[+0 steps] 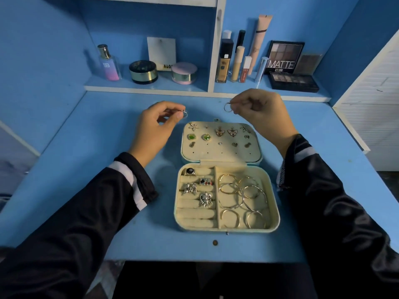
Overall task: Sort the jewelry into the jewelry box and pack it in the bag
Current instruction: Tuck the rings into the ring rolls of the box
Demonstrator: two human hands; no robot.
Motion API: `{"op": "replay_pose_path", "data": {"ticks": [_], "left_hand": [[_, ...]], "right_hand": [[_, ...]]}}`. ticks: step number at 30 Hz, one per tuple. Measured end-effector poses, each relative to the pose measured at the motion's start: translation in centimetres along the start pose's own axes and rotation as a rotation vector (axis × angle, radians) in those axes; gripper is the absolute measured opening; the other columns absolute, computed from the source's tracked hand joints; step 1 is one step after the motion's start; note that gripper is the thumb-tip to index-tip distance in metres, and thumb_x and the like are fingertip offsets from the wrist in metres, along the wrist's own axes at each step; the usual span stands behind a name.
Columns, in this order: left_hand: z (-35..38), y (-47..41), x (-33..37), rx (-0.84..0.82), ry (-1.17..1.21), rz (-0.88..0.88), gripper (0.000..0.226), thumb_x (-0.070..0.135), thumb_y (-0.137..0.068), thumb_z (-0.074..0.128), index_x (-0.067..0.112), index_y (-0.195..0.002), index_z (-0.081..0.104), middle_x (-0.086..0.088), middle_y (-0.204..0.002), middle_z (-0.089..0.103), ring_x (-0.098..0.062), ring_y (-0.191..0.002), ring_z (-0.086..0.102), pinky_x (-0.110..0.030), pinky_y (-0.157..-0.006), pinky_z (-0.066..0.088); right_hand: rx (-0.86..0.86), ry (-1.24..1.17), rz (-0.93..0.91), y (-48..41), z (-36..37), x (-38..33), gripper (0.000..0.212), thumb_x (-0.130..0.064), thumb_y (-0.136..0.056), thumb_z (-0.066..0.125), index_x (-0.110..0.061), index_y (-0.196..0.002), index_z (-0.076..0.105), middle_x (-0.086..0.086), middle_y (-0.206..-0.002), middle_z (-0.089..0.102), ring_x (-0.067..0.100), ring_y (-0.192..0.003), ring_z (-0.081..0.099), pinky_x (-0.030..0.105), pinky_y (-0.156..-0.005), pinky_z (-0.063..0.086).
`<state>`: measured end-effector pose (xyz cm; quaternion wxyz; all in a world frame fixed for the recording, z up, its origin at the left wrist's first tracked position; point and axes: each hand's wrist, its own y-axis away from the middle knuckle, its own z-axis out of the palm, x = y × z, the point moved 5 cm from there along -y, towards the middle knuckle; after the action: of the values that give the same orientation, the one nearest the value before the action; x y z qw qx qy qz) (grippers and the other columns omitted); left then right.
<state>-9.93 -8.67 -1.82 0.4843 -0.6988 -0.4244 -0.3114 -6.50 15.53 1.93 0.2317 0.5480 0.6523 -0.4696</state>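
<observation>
An open mint jewelry box lies on the blue desk. Its lid panel carries several stud earrings. The bottom left rolls hold several rings, and the right compartment holds several hoops and bangles. My left hand hovers beyond the box's far left corner and pinches a small silver ring. My right hand is above the box's far right corner, pinching a thin hoop between fingertips.
A shelf behind the desk holds a perfume bottle, two round jars, foundation and lipstick tubes and eyeshadow palettes. A white cabinet stands at right. A small brown dot marks the desk's near edge.
</observation>
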Motion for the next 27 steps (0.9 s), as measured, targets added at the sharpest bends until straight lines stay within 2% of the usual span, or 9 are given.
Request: {"op": "replay_pose_path", "data": {"ticks": [2, 6, 8, 12, 15, 18, 21, 27], "left_hand": [[-0.2, 1.4, 0.8, 0.006, 0.031, 0.007, 0.013, 0.009, -0.092, 0.065, 0.019, -0.099, 0.069, 0.007, -0.099, 0.071, -0.014, -0.095, 0.068, -0.024, -0.089, 0.052], [-0.8, 4.3, 2.0, 0.019, 0.097, -0.005, 0.015, 0.011, -0.092, 0.066, 0.025, -0.098, 0.068, 0.005, -0.102, 0.072, -0.016, -0.098, 0.068, -0.026, -0.090, 0.052], [-1.1, 5.7, 2.5, 0.024, 0.111, -0.010, 0.015, 0.010, -0.092, 0.066, 0.025, -0.098, 0.068, 0.003, -0.101, 0.073, -0.017, -0.097, 0.068, -0.027, -0.089, 0.052], [-1.6, 8.3, 3.7, 0.025, 0.132, -0.010, 0.021, 0.011, -0.091, 0.067, 0.031, -0.096, 0.069, 0.011, -0.098, 0.073, -0.015, -0.095, 0.068, -0.025, -0.087, 0.051], [-1.8, 10.3, 4.3, 0.000, 0.135, -0.032, 0.020, 0.012, -0.091, 0.068, 0.031, -0.097, 0.070, 0.007, -0.098, 0.074, -0.015, -0.094, 0.068, -0.023, -0.086, 0.051], [-1.9, 12.0, 5.0, -0.021, 0.165, -0.047, 0.016, 0.014, -0.089, 0.068, 0.027, -0.096, 0.071, 0.003, -0.098, 0.074, -0.014, -0.093, 0.068, -0.021, -0.085, 0.050], [-2.1, 13.1, 5.6, -0.047, 0.187, -0.065, 0.012, 0.016, -0.087, 0.068, 0.023, -0.096, 0.072, 0.000, -0.098, 0.074, -0.015, -0.093, 0.068, -0.021, -0.086, 0.051], [-1.9, 13.7, 6.0, -0.117, 0.198, -0.078, 0.011, 0.019, -0.085, 0.070, 0.021, -0.095, 0.073, -0.001, -0.095, 0.074, -0.018, -0.090, 0.068, -0.023, -0.086, 0.053]], "right_hand": [[0.018, -0.048, 0.011, 1.6, -0.3, -0.7, 0.006, -0.003, -0.086, 0.069, -0.004, -0.092, 0.071, 0.014, -0.079, 0.069, 0.033, -0.073, 0.063, 0.041, -0.074, 0.055], [0.057, -0.143, 0.052, 4.9, -0.5, -1.8, 0.006, -0.003, -0.087, 0.069, -0.003, -0.093, 0.070, 0.011, -0.078, 0.067, 0.015, -0.070, 0.061, 0.021, -0.063, 0.052], [0.075, -0.174, 0.064, 6.5, -0.6, -2.0, 0.006, -0.004, -0.087, 0.070, -0.005, -0.093, 0.071, 0.007, -0.078, 0.069, 0.010, -0.069, 0.061, 0.016, -0.063, 0.050], [0.102, -0.222, 0.066, 9.2, -0.7, -2.5, 0.006, -0.003, -0.086, 0.070, -0.005, -0.091, 0.072, 0.008, -0.084, 0.073, 0.011, -0.073, 0.065, 0.020, -0.068, 0.055], [0.120, -0.278, 0.082, 10.8, -0.5, -2.6, 0.006, -0.003, -0.086, 0.071, -0.006, -0.091, 0.072, 0.009, -0.084, 0.073, 0.010, -0.074, 0.064, 0.019, -0.069, 0.054], [0.129, -0.320, 0.116, 11.8, -0.1, -2.2, 0.009, -0.004, -0.085, 0.072, -0.013, -0.088, 0.073, -0.002, -0.075, 0.071, 0.007, -0.067, 0.061, 0.018, -0.063, 0.051], [0.124, -0.335, 0.124, 12.3, 0.2, -1.9, 0.012, -0.006, -0.085, 0.072, -0.018, -0.085, 0.073, -0.007, -0.071, 0.070, 0.010, -0.064, 0.058, 0.023, -0.063, 0.049], [0.124, -0.343, 0.110, 12.7, 0.3, -2.0, 0.010, -0.005, -0.085, 0.072, -0.015, -0.087, 0.073, -0.007, -0.075, 0.071, 0.011, -0.068, 0.061, 0.029, -0.069, 0.050]]}}
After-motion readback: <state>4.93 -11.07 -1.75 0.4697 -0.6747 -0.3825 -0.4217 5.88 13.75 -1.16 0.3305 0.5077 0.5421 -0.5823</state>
